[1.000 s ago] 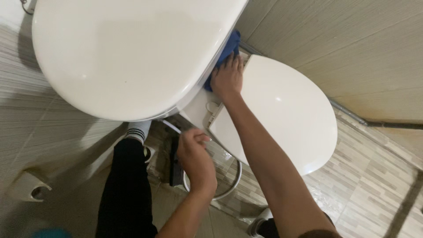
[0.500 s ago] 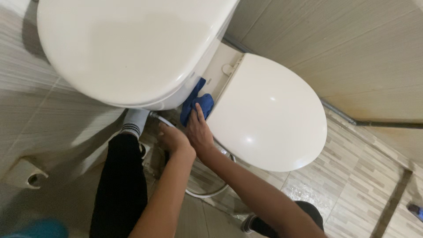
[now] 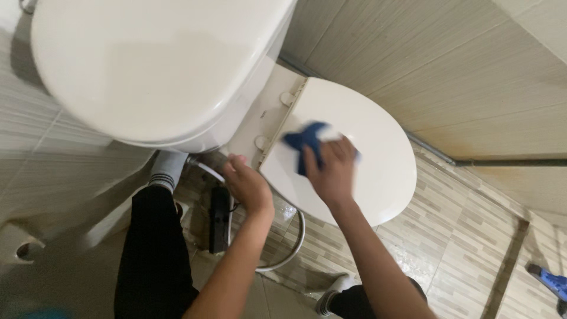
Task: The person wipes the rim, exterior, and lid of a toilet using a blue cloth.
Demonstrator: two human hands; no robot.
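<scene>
Right hand (image 3: 332, 171) presses the blue cloth (image 3: 304, 145) flat-fingered on the closed white toilet lid (image 3: 378, 177) near its hinge edge, left hand (image 3: 248, 186) loosely curled beside it; sound wiping calls for even pressure and overlapping passes toward the front edge.

This is a bathroom in a home. A white toilet tank (image 3: 159, 65) fills the top left, and the white toilet lid (image 3: 366, 153) sits to its right. The walls are covered in big beige tiles (image 3: 425, 65). The floor (image 3: 449, 248) has small striped tiles and looks wet. A thin hose (image 3: 289, 251) curves by the toilet. A toilet paper holder (image 3: 20, 248) hangs on the left wall.
</scene>
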